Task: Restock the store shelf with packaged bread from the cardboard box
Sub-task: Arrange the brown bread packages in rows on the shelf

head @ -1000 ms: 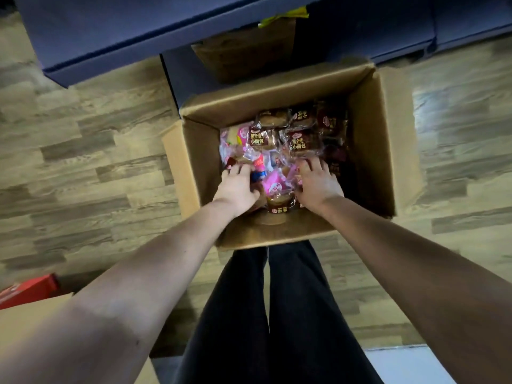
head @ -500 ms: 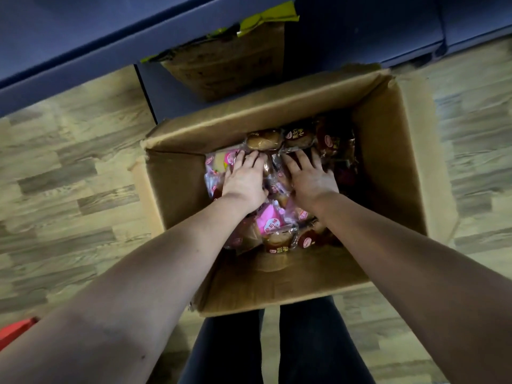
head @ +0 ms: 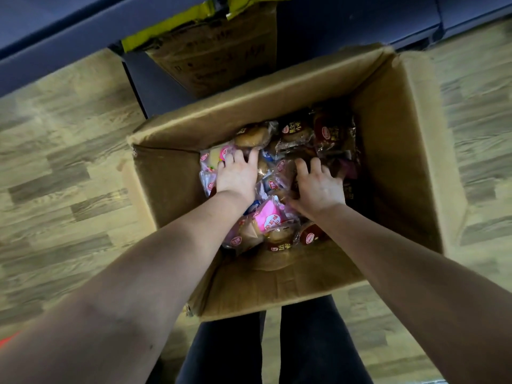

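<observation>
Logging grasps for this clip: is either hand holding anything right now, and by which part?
Nothing is held. The left hand and right hand lie palm-down, fingers spread, on the bread packets in the cardboard box; none is lifted.

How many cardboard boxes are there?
2. One open box full of bread packs sits on the floor; a second box stands behind it under the blue shelf. Others may be out of sight.
</observation>
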Tool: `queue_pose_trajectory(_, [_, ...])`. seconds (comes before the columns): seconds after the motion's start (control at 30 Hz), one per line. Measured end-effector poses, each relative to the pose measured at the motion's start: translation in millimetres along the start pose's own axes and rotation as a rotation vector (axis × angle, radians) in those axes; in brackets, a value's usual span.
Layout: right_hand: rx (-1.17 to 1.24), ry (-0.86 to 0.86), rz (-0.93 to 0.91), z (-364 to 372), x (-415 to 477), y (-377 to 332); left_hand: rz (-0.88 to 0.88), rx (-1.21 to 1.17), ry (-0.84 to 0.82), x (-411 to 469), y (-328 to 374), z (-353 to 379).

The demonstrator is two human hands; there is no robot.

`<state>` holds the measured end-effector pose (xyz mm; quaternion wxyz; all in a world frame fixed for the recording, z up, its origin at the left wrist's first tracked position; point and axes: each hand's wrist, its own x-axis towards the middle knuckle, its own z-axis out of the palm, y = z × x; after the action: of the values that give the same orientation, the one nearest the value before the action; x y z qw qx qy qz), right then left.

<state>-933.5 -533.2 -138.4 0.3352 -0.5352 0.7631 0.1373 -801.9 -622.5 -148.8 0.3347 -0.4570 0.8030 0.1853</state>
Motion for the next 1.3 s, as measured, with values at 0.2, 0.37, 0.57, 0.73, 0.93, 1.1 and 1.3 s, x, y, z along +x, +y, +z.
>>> queue_pose_trajectory(0.2, [-0.025,0.004,0.005,-9,-22,-5,-0.051,-0.193,-0.068,-36,-4,-4])
queue_pose_trajectory(0.37, [-0.040,0.071,-0.075,-34,-45,-26,-0.033,-0.202,-0.024,-76,-12,-23])
queue_pose_trajectory(0.57, [-0.023,0.231,-0.162,-96,-80,-56,-0.074,-0.235,0.102,-126,-33,-83])
queue_pose_trajectory(0.73, [-0.031,0.367,-0.219,-182,-115,-89,-0.118,-0.301,0.190,-189,-54,-146])
queue_pose_trajectory(0.93, [-0.027,0.583,-0.247,-302,-155,-126,-0.117,-0.364,0.340,-258,-80,-248])
queue_pose_trajectory(1.1, [-0.026,0.783,-0.292,-390,-191,-151,-0.107,-0.363,0.605,-305,-103,-335])
queue_pose_trajectory(1.3, [-0.105,0.939,-0.353,-466,-223,-164,-0.133,-0.300,0.807,-348,-129,-394])
